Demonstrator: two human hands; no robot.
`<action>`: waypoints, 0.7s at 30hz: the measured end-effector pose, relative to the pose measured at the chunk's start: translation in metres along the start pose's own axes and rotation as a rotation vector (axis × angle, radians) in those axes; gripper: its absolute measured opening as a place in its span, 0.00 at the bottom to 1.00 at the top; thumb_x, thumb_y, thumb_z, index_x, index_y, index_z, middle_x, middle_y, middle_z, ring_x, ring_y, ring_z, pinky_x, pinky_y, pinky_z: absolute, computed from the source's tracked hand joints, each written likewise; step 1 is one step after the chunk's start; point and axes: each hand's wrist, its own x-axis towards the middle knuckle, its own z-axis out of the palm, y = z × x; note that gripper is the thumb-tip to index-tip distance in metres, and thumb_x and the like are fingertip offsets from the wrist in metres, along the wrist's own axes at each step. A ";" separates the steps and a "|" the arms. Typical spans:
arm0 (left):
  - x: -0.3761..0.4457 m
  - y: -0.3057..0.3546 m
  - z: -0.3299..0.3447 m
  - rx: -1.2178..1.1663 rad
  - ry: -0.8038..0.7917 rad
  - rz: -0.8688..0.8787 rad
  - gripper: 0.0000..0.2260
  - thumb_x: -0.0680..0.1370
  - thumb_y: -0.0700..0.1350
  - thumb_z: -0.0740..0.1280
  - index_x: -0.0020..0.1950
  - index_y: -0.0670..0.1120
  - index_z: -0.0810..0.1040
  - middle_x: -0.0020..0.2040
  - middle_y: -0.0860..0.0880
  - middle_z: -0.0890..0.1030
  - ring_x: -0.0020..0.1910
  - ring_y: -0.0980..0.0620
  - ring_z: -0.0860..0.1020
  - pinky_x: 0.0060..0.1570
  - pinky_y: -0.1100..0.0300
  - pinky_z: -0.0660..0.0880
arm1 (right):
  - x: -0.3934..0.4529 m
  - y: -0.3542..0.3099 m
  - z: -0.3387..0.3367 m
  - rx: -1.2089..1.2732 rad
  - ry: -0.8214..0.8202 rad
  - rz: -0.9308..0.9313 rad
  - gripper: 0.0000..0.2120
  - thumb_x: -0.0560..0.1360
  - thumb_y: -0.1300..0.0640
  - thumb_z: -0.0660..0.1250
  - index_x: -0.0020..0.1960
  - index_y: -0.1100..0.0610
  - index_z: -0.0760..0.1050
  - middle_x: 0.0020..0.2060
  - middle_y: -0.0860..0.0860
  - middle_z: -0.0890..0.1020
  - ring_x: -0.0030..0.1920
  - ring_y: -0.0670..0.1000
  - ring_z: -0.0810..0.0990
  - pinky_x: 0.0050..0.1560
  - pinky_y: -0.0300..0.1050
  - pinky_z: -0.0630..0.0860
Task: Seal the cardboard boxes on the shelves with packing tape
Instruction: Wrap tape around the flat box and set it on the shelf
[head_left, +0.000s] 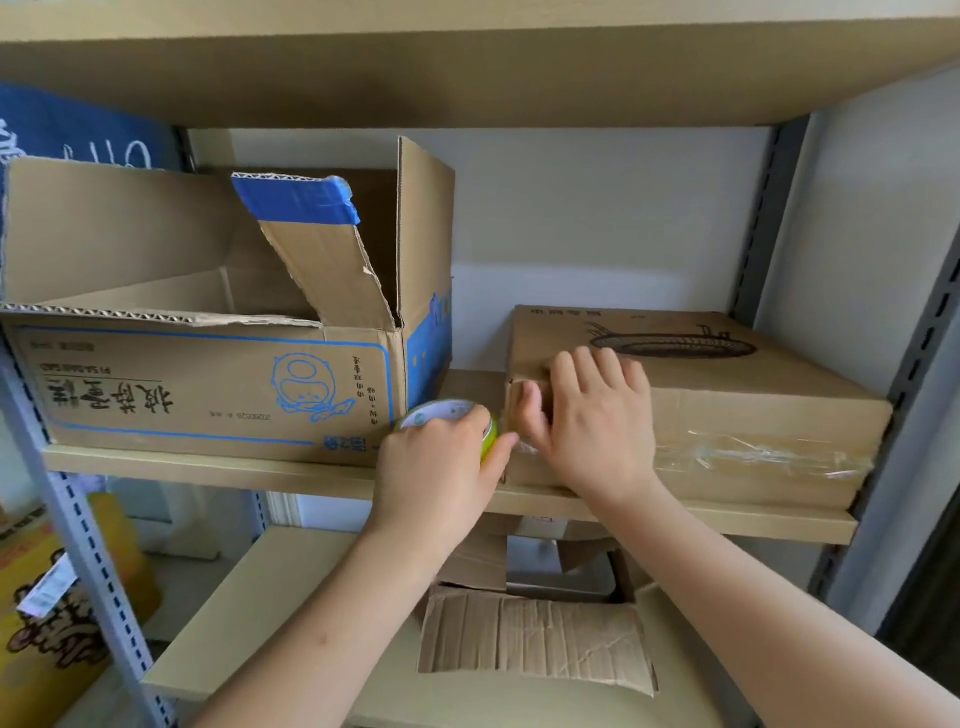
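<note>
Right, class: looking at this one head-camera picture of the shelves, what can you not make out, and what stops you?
- Tape roll: mostly covered by the left hand.
- Flat box, left end seam: hidden behind the right hand.
- Big open box: its contents are screened by its own flaps.
- Lower-shelf box: partly behind both forearms.
- Yellow box: cut off by the left edge.

Two bare forearms rise from the lower edge of the frame; no sleeves, watch or bracelet show; the left hand (439, 462) and right hand (592, 415) are ungloved, ringless, nails short.
</note>
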 end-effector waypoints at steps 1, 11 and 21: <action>-0.003 -0.006 -0.001 -0.029 -0.034 0.039 0.16 0.78 0.64 0.61 0.48 0.52 0.75 0.35 0.49 0.80 0.36 0.43 0.80 0.30 0.58 0.63 | -0.001 0.003 0.001 -0.003 0.021 -0.011 0.20 0.81 0.46 0.53 0.40 0.58 0.72 0.35 0.54 0.75 0.39 0.58 0.73 0.42 0.52 0.66; -0.015 -0.023 -0.025 -0.169 -0.197 0.109 0.10 0.80 0.58 0.60 0.58 0.55 0.70 0.49 0.52 0.82 0.50 0.44 0.78 0.42 0.56 0.66 | -0.009 -0.001 -0.018 0.141 0.115 -0.054 0.19 0.81 0.46 0.56 0.40 0.58 0.72 0.35 0.54 0.74 0.39 0.57 0.72 0.41 0.51 0.66; 0.006 -0.009 -0.038 -0.078 -0.294 0.110 0.04 0.79 0.49 0.60 0.46 0.51 0.67 0.44 0.48 0.78 0.42 0.45 0.69 0.42 0.56 0.61 | -0.016 -0.005 -0.037 0.128 -0.057 -0.066 0.31 0.71 0.29 0.61 0.44 0.60 0.71 0.40 0.55 0.73 0.42 0.58 0.71 0.45 0.53 0.67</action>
